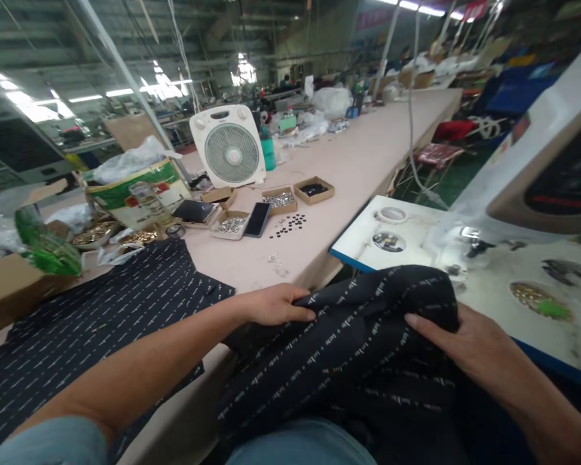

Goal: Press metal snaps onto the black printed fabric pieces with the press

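Note:
A black fabric piece with rows of white lettering [348,342] is bunched up in front of me, over my lap. My left hand [275,305] grips its upper left edge between thumb and fingers. On the right side, my right hand [458,336] holds a fold of the same cloth, thumb on top and the other fingers hidden behind it. More of this printed dark fabric [111,323] lies spread on the table to the left. Just beyond the cloth at right is a snap-press machine [469,248] with a white top.
On the pink-covered table [348,161] stand a white box fan [232,147], small cardboard trays of metal fasteners [231,225], a phone [257,219] and loose black buttons [290,224]. The machine's white worktop [358,232] has round wells, one with brass parts [537,300].

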